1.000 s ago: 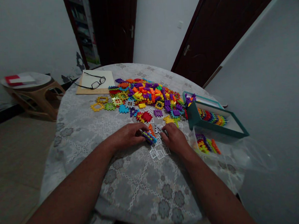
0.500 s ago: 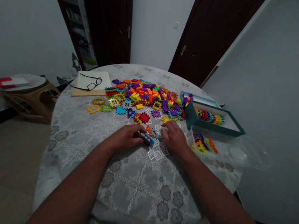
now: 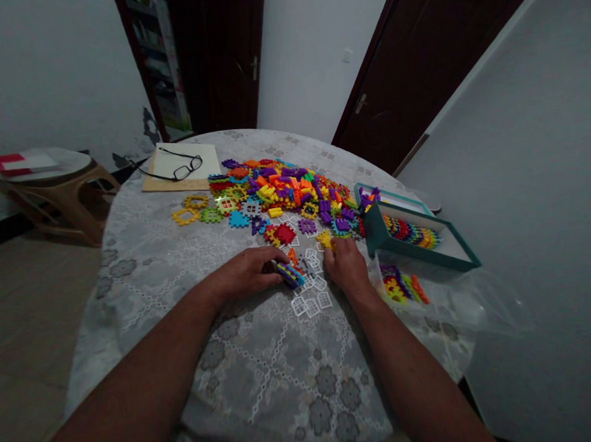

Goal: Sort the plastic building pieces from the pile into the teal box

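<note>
My left hand (image 3: 255, 267) grips a small stack of toothed plastic building tiles (image 3: 291, 274), in blue, purple, yellow-green and other colours, between thumb and fingers. At the near edge of the pile, my right hand (image 3: 347, 264) has its fingers closed on a yellow toothed building tile (image 3: 324, 238). White window-frame pieces (image 3: 312, 306) lie scattered on the cloth between and below the hands. An orange piece (image 3: 292, 256) rests just beyond the held stack. Farther off sits a red toothed tile (image 3: 284, 233), next to a purple frame tile (image 3: 306, 226).
A heap of mixed building pieces (image 3: 293, 184) covers the table's middle. To the right stand a green box (image 3: 428, 261) with rows of tiles and a clear plastic bag (image 3: 461, 304) with more pieces. Glasses (image 3: 181, 171) lie on a paper pad (image 3: 209, 158) at the back left.
My right hand has shifted slightly right and away from me, and the yellow tile at its fingertips has moved a little. My left hand stays in place with its stack.
</note>
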`<act>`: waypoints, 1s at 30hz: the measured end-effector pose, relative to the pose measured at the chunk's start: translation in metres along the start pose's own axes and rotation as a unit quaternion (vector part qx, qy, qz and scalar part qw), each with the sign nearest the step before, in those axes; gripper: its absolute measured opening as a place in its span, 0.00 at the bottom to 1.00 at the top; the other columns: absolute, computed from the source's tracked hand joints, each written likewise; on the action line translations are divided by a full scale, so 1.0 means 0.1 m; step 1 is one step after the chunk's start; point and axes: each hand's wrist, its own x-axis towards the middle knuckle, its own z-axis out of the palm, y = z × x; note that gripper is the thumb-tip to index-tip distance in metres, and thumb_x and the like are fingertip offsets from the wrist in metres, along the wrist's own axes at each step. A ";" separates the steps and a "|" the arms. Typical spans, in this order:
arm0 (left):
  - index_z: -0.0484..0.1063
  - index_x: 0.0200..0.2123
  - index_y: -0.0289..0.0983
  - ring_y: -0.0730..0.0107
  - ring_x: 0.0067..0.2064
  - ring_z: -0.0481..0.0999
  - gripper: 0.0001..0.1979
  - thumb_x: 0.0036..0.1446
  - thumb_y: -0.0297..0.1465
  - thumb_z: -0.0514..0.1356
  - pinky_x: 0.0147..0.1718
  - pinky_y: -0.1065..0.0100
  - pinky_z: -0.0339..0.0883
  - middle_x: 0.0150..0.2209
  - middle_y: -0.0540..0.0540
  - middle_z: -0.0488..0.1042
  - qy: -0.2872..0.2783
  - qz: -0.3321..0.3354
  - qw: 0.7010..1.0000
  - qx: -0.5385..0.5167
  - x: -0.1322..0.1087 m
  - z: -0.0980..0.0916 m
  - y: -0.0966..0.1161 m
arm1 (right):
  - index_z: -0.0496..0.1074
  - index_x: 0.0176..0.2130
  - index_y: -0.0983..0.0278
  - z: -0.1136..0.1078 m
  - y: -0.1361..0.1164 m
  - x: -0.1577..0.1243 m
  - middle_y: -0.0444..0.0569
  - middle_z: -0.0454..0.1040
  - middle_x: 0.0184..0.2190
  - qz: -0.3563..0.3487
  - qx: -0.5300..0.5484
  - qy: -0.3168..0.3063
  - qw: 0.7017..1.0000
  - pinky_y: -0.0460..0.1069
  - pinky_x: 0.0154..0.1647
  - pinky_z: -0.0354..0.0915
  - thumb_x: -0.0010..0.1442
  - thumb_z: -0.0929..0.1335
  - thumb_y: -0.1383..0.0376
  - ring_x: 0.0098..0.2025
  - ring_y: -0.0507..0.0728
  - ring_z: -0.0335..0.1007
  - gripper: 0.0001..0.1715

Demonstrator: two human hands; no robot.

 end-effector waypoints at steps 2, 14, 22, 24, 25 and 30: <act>0.79 0.56 0.42 0.63 0.44 0.81 0.19 0.61 0.31 0.68 0.46 0.64 0.71 0.45 0.45 0.85 -0.004 -0.001 1.000 -0.002 0.00 0.00 -0.01 | 0.77 0.47 0.65 -0.02 0.04 0.02 0.59 0.76 0.46 -0.010 0.027 0.032 0.999 0.55 0.52 0.68 0.73 0.65 0.67 0.49 0.64 0.73 0.11; 0.74 0.67 0.41 0.64 0.42 0.81 0.29 0.62 0.28 0.68 0.45 0.64 0.72 0.46 0.45 0.84 -0.004 -0.021 0.999 0.044 0.00 0.00 0.02 | 0.76 0.38 0.61 -0.36 -0.42 -0.39 0.45 0.78 0.33 -0.085 0.311 -0.095 0.942 0.49 0.37 0.64 0.68 0.68 0.62 0.34 0.55 0.72 0.08; 0.78 0.62 0.44 0.61 0.51 0.82 0.23 0.65 0.29 0.67 0.53 0.62 0.73 0.55 0.43 0.83 -0.011 0.039 0.997 0.070 0.00 0.00 -0.01 | 0.78 0.39 0.62 -0.50 -0.33 -0.33 0.43 0.76 0.32 -0.116 0.344 -0.188 0.912 0.48 0.36 0.61 0.65 0.68 0.64 0.33 0.53 0.69 0.07; 0.78 0.62 0.44 0.60 0.54 0.82 0.22 0.66 0.30 0.66 0.56 0.61 0.73 0.56 0.43 0.83 -0.011 0.050 0.996 0.078 0.00 -0.01 0.00 | 0.79 0.40 0.62 -0.53 -0.34 -0.34 0.43 0.77 0.32 -0.120 0.342 -0.189 0.913 0.48 0.35 0.61 0.67 0.70 0.60 0.32 0.53 0.69 0.09; 0.78 0.62 0.44 0.60 0.55 0.82 0.21 0.66 0.31 0.66 0.57 0.60 0.72 0.56 0.43 0.83 -0.012 0.054 0.995 0.083 0.00 -0.01 0.00 | 0.80 0.40 0.62 -0.53 -0.35 -0.34 0.44 0.78 0.32 -0.121 0.339 -0.183 0.915 0.48 0.36 0.61 0.68 0.70 0.59 0.32 0.53 0.69 0.10; 0.78 0.63 0.42 0.58 0.55 0.82 0.22 0.67 0.32 0.65 0.58 0.58 0.72 0.56 0.40 0.83 -0.011 0.068 0.993 0.094 0.00 -0.01 -0.01 | 0.82 0.41 0.61 -0.49 -0.36 -0.35 0.45 0.80 0.34 -0.110 0.340 -0.164 0.919 0.49 0.37 0.63 0.69 0.69 0.61 0.34 0.54 0.73 0.11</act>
